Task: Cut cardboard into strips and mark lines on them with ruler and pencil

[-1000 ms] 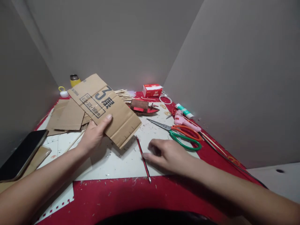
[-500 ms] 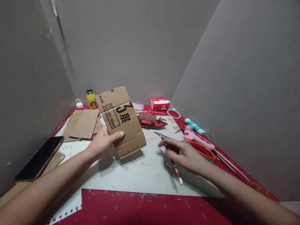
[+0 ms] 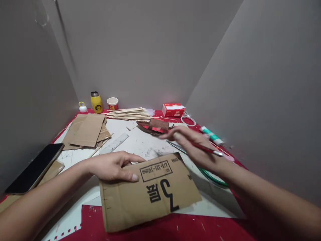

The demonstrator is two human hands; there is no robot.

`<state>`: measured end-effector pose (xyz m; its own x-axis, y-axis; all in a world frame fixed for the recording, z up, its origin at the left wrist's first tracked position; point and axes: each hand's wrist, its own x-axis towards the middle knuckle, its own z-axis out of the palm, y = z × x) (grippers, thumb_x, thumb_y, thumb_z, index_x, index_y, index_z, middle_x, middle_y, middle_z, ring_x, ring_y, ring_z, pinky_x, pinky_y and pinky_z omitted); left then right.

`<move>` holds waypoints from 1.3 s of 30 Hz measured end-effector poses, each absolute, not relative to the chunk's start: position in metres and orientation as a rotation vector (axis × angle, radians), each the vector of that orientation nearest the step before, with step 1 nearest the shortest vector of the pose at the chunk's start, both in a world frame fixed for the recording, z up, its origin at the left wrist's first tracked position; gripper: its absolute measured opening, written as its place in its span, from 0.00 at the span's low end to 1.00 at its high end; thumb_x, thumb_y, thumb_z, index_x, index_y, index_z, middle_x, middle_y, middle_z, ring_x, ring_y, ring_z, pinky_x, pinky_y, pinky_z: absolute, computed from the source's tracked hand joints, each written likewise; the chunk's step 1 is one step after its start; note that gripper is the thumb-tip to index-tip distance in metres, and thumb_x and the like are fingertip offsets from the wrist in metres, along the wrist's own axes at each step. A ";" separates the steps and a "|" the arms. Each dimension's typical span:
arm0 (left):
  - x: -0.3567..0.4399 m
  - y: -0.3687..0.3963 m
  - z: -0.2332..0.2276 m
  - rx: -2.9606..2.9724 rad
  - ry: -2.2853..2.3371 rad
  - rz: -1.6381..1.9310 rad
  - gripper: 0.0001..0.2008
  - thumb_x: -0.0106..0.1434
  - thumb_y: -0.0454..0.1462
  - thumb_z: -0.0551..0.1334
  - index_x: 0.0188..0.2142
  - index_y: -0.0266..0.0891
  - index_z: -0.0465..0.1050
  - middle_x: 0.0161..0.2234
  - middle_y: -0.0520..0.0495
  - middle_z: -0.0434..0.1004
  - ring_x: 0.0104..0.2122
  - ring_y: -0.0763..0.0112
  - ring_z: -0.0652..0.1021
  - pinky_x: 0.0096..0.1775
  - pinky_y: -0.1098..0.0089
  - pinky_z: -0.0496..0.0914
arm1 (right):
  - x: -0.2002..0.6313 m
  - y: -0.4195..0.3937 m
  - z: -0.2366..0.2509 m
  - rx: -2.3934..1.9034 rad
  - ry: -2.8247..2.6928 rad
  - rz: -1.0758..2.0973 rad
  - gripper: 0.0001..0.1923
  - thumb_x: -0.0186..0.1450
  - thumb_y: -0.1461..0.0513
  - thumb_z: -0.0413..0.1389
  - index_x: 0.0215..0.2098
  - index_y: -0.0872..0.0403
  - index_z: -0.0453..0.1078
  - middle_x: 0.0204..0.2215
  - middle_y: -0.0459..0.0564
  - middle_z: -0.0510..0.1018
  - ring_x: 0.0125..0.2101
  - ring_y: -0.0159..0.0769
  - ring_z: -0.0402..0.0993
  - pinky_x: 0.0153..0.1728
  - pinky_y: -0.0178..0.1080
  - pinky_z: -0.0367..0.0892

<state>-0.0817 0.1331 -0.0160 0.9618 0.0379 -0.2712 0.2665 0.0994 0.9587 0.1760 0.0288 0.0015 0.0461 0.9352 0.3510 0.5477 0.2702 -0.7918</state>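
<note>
Cardboard piece (image 3: pixel 147 192) lies flat, long axis running left-right, print upside down to the wearer. Left hand (image 3: pixel 114 166) pinches its far edge, thumb on top. Right hand (image 3: pixel 194 145), just beyond the cardboard, grips a red pencil (image 3: pixel 207 149) pointing right.

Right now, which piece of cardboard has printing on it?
The cardboard sheet under the left hand, printed with a big 3; the stacked pieces behind are plain.

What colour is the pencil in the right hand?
Red, with a silver end; the pencil shows in the head view, held by the right hand.
</note>
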 end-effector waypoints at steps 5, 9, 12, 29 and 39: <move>-0.079 0.138 -0.020 1.548 0.417 -0.133 0.16 0.62 0.43 0.70 0.47 0.38 0.79 0.36 0.47 0.84 0.29 0.71 0.79 0.30 0.75 0.71 | 0.163 0.025 -0.012 -1.452 -2.032 1.122 0.22 0.72 0.48 0.49 0.28 0.53 0.72 0.22 0.44 0.72 0.25 0.32 0.68 0.25 0.34 0.64; -0.083 0.170 -0.029 1.530 0.666 0.301 0.17 0.62 0.46 0.70 0.48 0.41 0.77 0.36 0.50 0.81 0.34 0.74 0.78 0.32 0.79 0.70 | 0.179 0.010 -0.017 -1.670 -1.797 0.946 0.24 0.69 0.44 0.51 0.26 0.52 0.71 0.22 0.44 0.72 0.25 0.33 0.67 0.24 0.34 0.63; -0.085 0.191 -0.037 1.407 0.771 0.505 0.17 0.67 0.50 0.63 0.49 0.42 0.72 0.40 0.48 0.80 0.37 0.74 0.80 0.37 0.76 0.74 | 0.195 -0.004 -0.025 -1.896 -1.482 0.665 0.26 0.68 0.41 0.50 0.27 0.51 0.71 0.24 0.46 0.74 0.25 0.35 0.69 0.24 0.35 0.64; -0.080 0.187 -0.050 1.306 0.649 0.203 0.13 0.59 0.40 0.72 0.38 0.35 0.76 0.26 0.42 0.84 0.24 0.71 0.83 0.28 0.78 0.77 | 0.178 -0.018 -0.045 -1.740 -1.506 0.795 0.15 0.68 0.49 0.56 0.34 0.51 0.73 0.27 0.46 0.77 0.28 0.35 0.72 0.27 0.35 0.69; -0.076 0.177 -0.049 1.425 0.715 0.184 0.18 0.64 0.39 0.67 0.52 0.36 0.74 0.25 0.47 0.80 0.23 0.74 0.78 0.29 0.74 0.74 | 0.176 -0.007 -0.058 -1.641 -1.696 0.474 0.10 0.71 0.55 0.54 0.45 0.51 0.69 0.36 0.50 0.80 0.33 0.38 0.77 0.35 0.41 0.73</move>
